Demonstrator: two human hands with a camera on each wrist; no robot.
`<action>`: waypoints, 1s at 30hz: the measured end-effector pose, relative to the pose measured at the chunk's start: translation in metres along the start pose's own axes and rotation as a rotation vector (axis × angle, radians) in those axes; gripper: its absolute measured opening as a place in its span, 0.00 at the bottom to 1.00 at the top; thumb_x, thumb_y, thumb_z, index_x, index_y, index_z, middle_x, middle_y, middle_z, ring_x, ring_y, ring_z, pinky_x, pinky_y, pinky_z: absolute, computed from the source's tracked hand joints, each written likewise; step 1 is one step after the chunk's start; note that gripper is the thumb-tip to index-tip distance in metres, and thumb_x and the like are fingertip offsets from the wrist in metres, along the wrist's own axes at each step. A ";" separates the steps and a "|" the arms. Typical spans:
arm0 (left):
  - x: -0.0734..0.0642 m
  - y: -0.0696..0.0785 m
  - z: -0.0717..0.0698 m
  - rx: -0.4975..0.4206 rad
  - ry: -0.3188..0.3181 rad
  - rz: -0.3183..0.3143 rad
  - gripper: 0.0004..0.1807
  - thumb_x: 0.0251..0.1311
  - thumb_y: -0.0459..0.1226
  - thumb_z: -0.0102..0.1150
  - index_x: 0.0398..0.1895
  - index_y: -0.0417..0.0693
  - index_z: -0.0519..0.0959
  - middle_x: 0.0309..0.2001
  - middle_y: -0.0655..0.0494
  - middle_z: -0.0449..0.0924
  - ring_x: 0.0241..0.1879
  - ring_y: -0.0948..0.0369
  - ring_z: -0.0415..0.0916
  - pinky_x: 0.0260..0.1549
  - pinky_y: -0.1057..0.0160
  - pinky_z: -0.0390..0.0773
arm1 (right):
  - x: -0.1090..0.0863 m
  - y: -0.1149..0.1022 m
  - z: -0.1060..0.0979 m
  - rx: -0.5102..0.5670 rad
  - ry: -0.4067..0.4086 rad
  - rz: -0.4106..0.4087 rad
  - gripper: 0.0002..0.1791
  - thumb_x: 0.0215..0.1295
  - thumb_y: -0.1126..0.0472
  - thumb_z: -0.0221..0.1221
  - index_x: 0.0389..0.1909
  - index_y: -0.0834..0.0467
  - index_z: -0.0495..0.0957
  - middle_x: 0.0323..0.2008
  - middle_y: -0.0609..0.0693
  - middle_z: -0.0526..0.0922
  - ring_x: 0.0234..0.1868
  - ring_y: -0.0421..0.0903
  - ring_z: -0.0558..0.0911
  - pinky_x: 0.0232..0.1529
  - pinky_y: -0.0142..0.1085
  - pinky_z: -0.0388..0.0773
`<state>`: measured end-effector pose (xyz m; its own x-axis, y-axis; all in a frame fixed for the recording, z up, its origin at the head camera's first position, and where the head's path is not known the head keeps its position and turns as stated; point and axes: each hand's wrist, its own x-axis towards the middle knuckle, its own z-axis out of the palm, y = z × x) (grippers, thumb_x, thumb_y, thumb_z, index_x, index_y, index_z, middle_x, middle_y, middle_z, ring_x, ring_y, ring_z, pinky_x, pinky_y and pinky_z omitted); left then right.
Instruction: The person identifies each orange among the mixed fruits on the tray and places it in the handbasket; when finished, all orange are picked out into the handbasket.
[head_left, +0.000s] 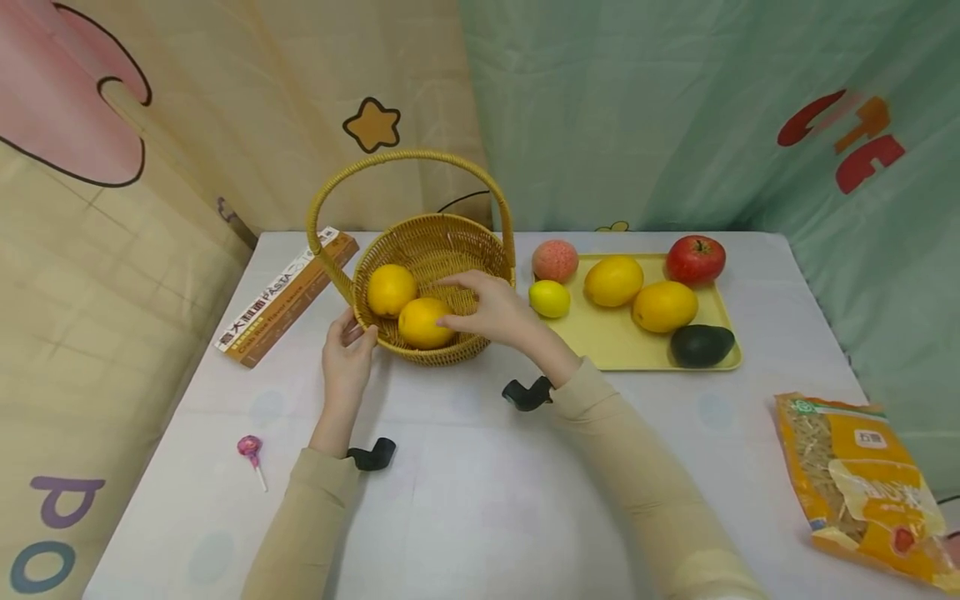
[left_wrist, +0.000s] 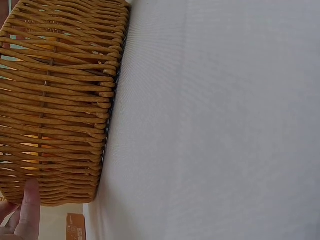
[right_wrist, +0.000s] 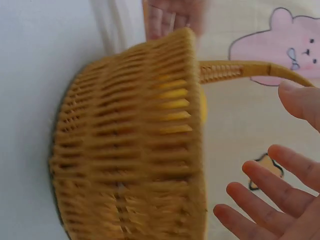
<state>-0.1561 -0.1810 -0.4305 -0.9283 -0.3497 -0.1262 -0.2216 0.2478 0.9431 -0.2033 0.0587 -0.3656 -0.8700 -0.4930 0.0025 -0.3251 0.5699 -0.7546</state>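
A wicker basket with a tall arched handle stands toward the back of the table. Inside lie two rounded yellow-orange fruits, a left one and a right one. My left hand touches the basket's outer left side, its thumb against the weave in the left wrist view. Over the basket's right part, my right hand has its fingers apart, the thumb close to the right fruit; whether they touch cannot be told. In the right wrist view its fingers are spread, holding nothing.
Right of the basket, a yellow tray bears two yellow fruits, a red apple and an avocado. A peach and a lemon lie at its left edge. Around are a pasta box, a lollipop and an orange food bag.
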 end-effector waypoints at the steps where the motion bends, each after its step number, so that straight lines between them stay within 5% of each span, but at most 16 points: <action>1: 0.000 0.000 0.000 0.002 -0.001 -0.002 0.31 0.69 0.37 0.55 0.73 0.46 0.61 0.68 0.48 0.68 0.63 0.55 0.67 0.42 0.81 0.78 | -0.005 0.001 -0.005 0.016 0.013 -0.003 0.34 0.60 0.47 0.68 0.66 0.52 0.72 0.65 0.51 0.75 0.66 0.50 0.72 0.68 0.47 0.72; 10: -0.001 -0.001 -0.002 0.013 -0.009 -0.030 0.31 0.69 0.37 0.55 0.74 0.46 0.60 0.68 0.48 0.68 0.63 0.55 0.67 0.45 0.79 0.79 | -0.052 0.032 -0.053 0.126 0.153 0.025 0.29 0.60 0.54 0.69 0.62 0.57 0.75 0.62 0.52 0.78 0.63 0.52 0.75 0.66 0.48 0.75; 23: -0.001 0.002 -0.004 0.010 -0.021 -0.040 0.31 0.69 0.37 0.55 0.74 0.46 0.60 0.67 0.47 0.68 0.63 0.56 0.67 0.47 0.78 0.79 | -0.125 0.099 -0.121 0.059 0.294 0.291 0.34 0.61 0.46 0.66 0.64 0.59 0.72 0.64 0.58 0.75 0.66 0.55 0.70 0.71 0.54 0.66; 30: 0.001 0.003 -0.005 0.026 -0.040 -0.023 0.31 0.68 0.36 0.55 0.73 0.45 0.60 0.67 0.46 0.68 0.63 0.55 0.68 0.43 0.81 0.78 | -0.145 0.125 -0.150 0.015 0.251 0.407 0.39 0.63 0.43 0.64 0.70 0.58 0.65 0.71 0.59 0.67 0.73 0.62 0.61 0.73 0.59 0.58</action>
<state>-0.1557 -0.1850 -0.4261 -0.9340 -0.3190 -0.1609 -0.2505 0.2635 0.9316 -0.1731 0.3003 -0.3613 -0.9888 -0.0564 -0.1384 0.0647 0.6736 -0.7362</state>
